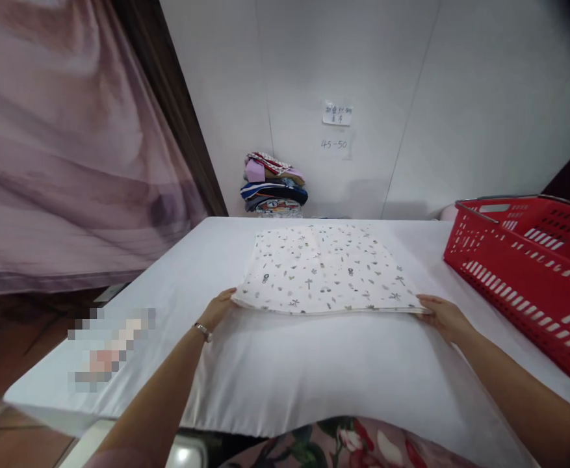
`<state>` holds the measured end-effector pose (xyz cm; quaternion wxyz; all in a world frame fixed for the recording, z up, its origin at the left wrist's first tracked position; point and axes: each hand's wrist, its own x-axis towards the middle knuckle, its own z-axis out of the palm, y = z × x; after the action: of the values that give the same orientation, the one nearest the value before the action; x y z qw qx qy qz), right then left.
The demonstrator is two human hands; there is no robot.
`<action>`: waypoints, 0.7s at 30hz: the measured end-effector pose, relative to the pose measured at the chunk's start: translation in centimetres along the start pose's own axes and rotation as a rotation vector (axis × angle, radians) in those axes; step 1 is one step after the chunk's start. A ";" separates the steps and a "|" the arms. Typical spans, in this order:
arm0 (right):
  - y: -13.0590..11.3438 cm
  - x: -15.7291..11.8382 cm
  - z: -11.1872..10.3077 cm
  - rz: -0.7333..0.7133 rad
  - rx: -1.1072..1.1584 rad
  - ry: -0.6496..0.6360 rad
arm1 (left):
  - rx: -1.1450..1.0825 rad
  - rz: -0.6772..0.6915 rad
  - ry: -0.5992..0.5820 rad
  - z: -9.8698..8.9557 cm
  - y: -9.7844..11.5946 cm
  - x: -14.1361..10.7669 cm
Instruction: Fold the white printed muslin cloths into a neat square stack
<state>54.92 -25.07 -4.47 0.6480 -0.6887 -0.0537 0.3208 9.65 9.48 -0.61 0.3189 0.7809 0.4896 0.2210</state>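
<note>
A white cloth with small printed palm trees and figures (328, 270) lies folded on the white-covered table (333, 357). Its near edge runs between my two hands. My left hand (220, 307) pinches the near left corner, with a bracelet at the wrist. At the near right corner, my right hand (438, 313) grips the cloth between thumb and fingers. The cloth lies mostly flat, its layers showing along the near edge.
On the right of the table stands a red perforated basket (523, 279). Folded fabrics (275, 188) are stacked beyond the far edge, by the wall. A pink curtain (70, 143) hangs at left. A pixelated patch (112, 351) covers something on the table's left.
</note>
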 end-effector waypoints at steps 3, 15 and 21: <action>0.3 -1.2 -1.3 -0.084 0.040 -0.019 | -0.138 0.026 -0.055 -0.6 -1.0 -0.8; 4.5 -3.5 -2.2 -0.579 -1.042 0.170 | 0.054 0.052 0.060 2.2 -5.9 -2.9; 5.1 -5.6 -0.1 -1.137 -1.255 0.088 | 0.197 0.245 0.201 2.9 -5.8 -7.1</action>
<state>48.77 -28.69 -7.12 0.2100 -0.8006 -0.5347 -0.1701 4.90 4.11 -7.00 0.1610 0.8362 0.4395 0.2858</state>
